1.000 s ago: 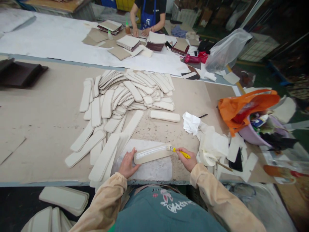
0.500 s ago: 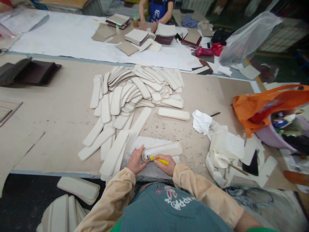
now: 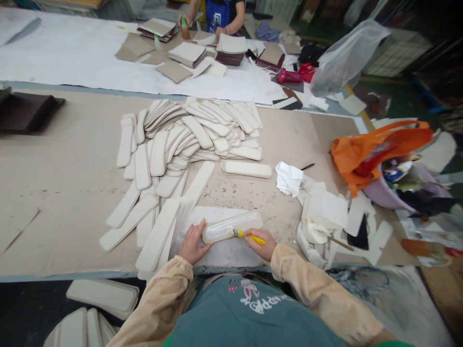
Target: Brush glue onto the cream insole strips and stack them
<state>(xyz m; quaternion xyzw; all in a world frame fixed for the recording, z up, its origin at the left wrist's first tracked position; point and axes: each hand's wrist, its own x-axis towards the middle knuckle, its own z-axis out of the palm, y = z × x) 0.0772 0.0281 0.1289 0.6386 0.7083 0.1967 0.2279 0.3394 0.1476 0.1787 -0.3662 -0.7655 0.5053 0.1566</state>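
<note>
A yellow-handled paintbrush (image 3: 241, 234) is gripped in my right hand (image 3: 265, 245), its bristles on a long round-ended beige strip (image 3: 252, 220). White wet-looking streaks run along the strip's face. At the strip's left end rests my left hand (image 3: 193, 244), thumb and fingers spread and touching its edge. Beneath the strip lies a pale sheet (image 3: 224, 254). Just left of it, long cream strips (image 3: 159, 236) overlap one another, and behind them spreads a heap of similar pieces (image 3: 197, 132).
To the right are a crumpled white tissue (image 3: 289, 178), a whitish container (image 3: 331, 210) with a stick, and an orange bag (image 3: 376, 149) on a purple basin (image 3: 385, 195). More strips (image 3: 103, 295) sit below the table edge. A co-worker (image 3: 219, 17) stands across the far table.
My right hand has drawn the brush rightward along the strip, away from my left hand. The whole view has shifted. The co-worker's hand is now at a glue bottle.
</note>
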